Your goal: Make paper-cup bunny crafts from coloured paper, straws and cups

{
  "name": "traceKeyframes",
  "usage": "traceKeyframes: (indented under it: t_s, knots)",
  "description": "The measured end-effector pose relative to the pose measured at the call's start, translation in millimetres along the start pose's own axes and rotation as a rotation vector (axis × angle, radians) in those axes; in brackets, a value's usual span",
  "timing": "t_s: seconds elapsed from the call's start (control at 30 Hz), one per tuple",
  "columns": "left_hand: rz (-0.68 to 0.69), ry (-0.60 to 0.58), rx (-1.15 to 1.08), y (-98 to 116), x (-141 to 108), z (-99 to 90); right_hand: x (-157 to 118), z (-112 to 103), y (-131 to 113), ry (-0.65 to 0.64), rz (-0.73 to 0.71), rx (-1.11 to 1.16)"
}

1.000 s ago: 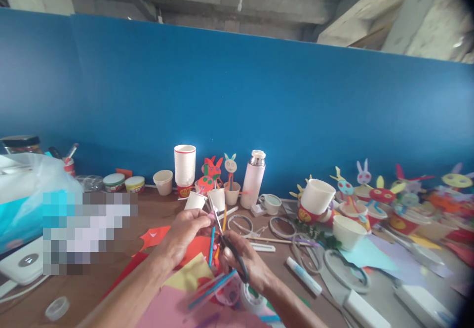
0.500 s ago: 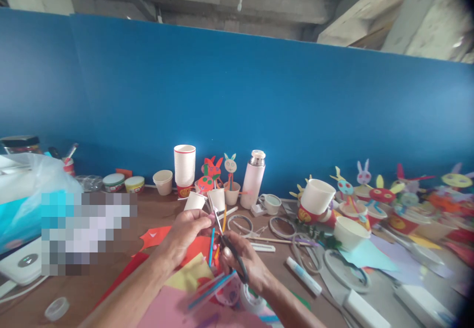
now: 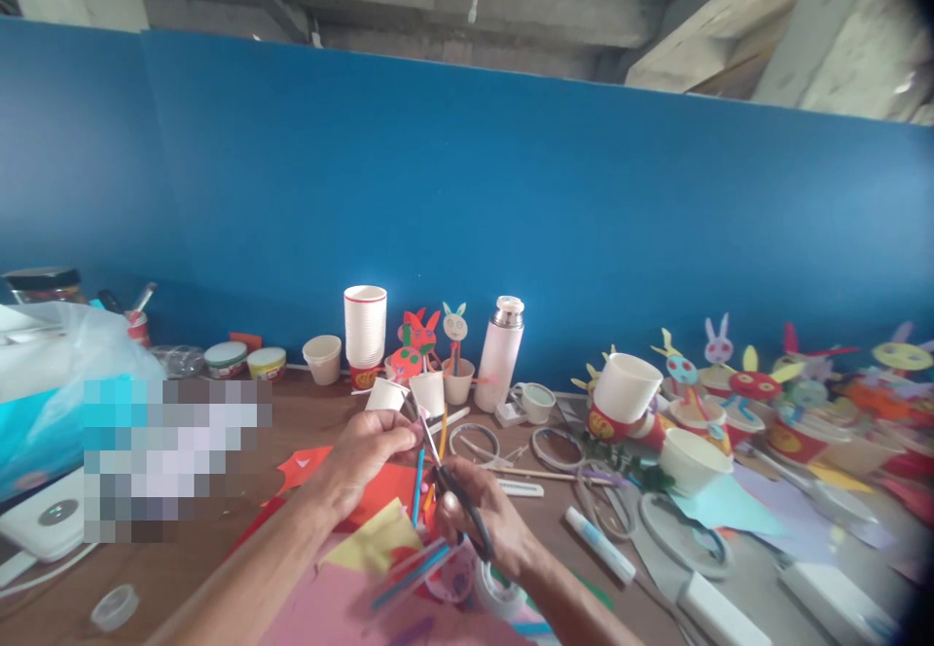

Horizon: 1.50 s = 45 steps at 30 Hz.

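Note:
My left hand (image 3: 376,447) is closed in a pinch, with a small pinkish piece (image 3: 418,427) at the fingertips, too small to make out fully. My right hand (image 3: 485,510) grips black-handled scissors (image 3: 432,451). The blades point up and away, right beside the left fingertips. Whether the blades touch the piece I cannot tell. Below the hands lie orange paper (image 3: 390,490), yellow paper (image 3: 376,539) and pink paper (image 3: 313,602). A blue strip (image 3: 418,490) lies between the hands. A roll of tape (image 3: 498,592) sits partly under my right wrist.
Paper cups (image 3: 427,393) and a stack of cups (image 3: 365,325) stand behind the hands, near a pale thermos (image 3: 500,354). To the right are a glue stick (image 3: 599,546), headbands (image 3: 686,534) and several paper rabbit figures (image 3: 719,344) in cups. A plastic bag (image 3: 94,354) lies left.
Both hands stay nearly in place, the left pinching and the right around the scissors. The left forearm has shifted slightly left.

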<state>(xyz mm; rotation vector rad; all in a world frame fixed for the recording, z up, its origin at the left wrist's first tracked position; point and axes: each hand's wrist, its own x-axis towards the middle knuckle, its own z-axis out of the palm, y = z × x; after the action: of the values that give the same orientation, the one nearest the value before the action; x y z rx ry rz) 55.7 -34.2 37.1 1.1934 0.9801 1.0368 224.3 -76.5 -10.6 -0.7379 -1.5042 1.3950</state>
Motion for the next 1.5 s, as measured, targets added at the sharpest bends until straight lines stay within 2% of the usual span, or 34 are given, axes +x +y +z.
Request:
traceKeyframes:
  t_s: [0.4, 0.57, 0.73, 0.9, 1.07, 1.17, 1.27, 1.37, 1.5]
  knots:
    - [-0.008, -0.096, 0.029, 6, -2, -7.5, -2, -1, -6, -0.016, 0.061, 0.013]
    - [-0.009, -0.099, 0.082, 11, -3, -8.4, -3, -4, -4, -0.028, 0.068, -0.016]
    - [-0.009, -0.106, 0.117, 12, -3, -10.5, -2, -9, 0, -0.072, 0.064, -0.029]
    - [-0.016, -0.102, 0.151, 11, -4, -10.8, -3, -13, -9, -0.179, 0.059, -0.025]
    - [-0.004, -0.095, 0.176, 17, -8, -8.3, -5, -26, -8, -0.229, 0.056, 0.041]
    - [0.007, -0.071, 0.187, 23, -9, -8.6, -4, -32, -6, -0.191, 0.015, 0.021]
    - [0.016, -0.074, 0.237, 21, -8, -8.8, -2, -32, -7, -0.026, -0.062, 0.05]
    - [0.006, -0.143, 0.298, 13, -7, -5.9, 0, -26, -12, 0.122, -0.086, 0.059]
    - [-0.032, -0.2, 0.346, 2, -9, 2.5, 0, -17, -21, 0.121, -0.029, 0.028]
